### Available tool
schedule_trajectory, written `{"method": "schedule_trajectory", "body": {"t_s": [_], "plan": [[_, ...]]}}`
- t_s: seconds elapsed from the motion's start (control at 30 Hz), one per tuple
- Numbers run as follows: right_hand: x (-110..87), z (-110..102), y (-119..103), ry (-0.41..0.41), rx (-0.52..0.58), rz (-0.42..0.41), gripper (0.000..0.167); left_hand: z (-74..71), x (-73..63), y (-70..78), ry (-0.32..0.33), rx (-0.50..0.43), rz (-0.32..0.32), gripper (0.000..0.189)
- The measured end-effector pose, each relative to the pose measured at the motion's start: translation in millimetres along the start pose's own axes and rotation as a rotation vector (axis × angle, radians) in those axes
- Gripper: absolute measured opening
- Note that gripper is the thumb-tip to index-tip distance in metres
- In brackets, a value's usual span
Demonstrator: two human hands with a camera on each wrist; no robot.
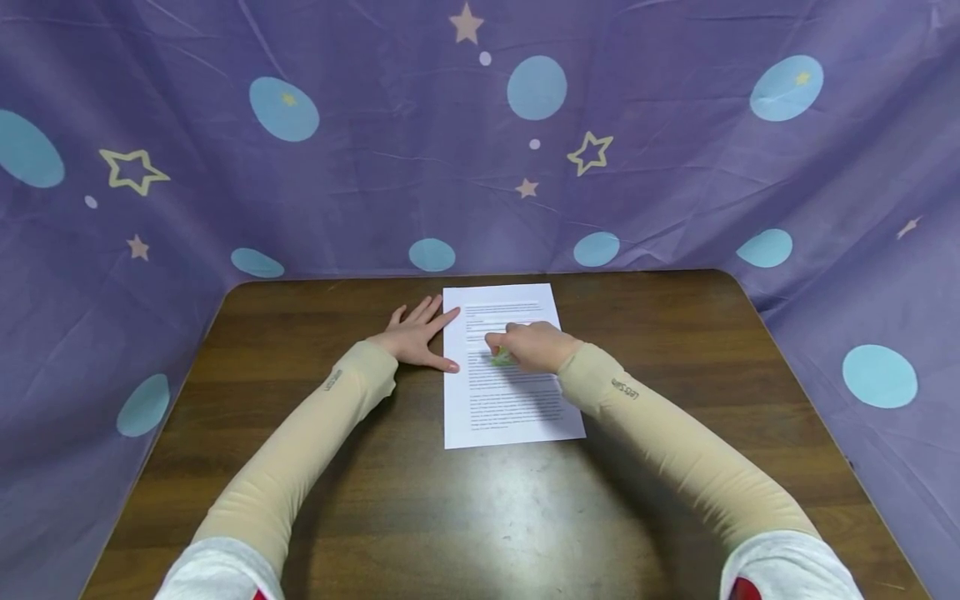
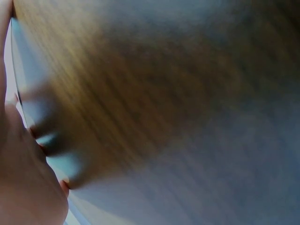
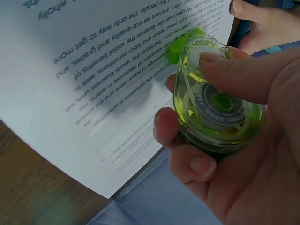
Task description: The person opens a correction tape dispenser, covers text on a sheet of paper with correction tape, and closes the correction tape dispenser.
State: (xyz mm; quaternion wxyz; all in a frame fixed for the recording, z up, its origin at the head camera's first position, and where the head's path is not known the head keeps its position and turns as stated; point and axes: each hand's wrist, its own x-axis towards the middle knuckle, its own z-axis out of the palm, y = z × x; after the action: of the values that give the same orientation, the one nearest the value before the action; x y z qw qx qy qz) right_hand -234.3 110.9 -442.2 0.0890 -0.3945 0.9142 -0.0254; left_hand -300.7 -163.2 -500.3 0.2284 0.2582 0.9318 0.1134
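Note:
A printed sheet of paper (image 1: 517, 417) lies on the wooden table. My right hand (image 1: 536, 346) grips a clear green correction tape dispenser (image 3: 218, 103), thumb on its face and fingers curled beneath. The dispenser's bright green tip (image 3: 180, 47) is right at the printed lines. Near the sheet's far end, pale white strips (image 3: 110, 145) run across part of the text. My left hand (image 1: 420, 333) rests with spread, straight fingers at the paper's left edge, its thumb and index fingertips over the margin. The left wrist view catches only part of that hand, much of it blurred.
The brown table (image 1: 360, 500) extends around the sheet on all sides. Purple cloth curtain (image 1: 405, 167) with stars and blue ovals hangs behind the table and along both sides. Beige sleeves (image 1: 300, 467) cover both forearms.

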Motion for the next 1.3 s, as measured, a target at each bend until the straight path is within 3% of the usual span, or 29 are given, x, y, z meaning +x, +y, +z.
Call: {"method": "schedule_trajectory", "body": {"t_s": [1.3], "plan": [[-38.5, 3.6, 36.3, -0.017, 0.067, 0.082, 0.026, 1.6, 1.0, -0.8, 0.009, 0.015, 0.007, 0.128]]}}
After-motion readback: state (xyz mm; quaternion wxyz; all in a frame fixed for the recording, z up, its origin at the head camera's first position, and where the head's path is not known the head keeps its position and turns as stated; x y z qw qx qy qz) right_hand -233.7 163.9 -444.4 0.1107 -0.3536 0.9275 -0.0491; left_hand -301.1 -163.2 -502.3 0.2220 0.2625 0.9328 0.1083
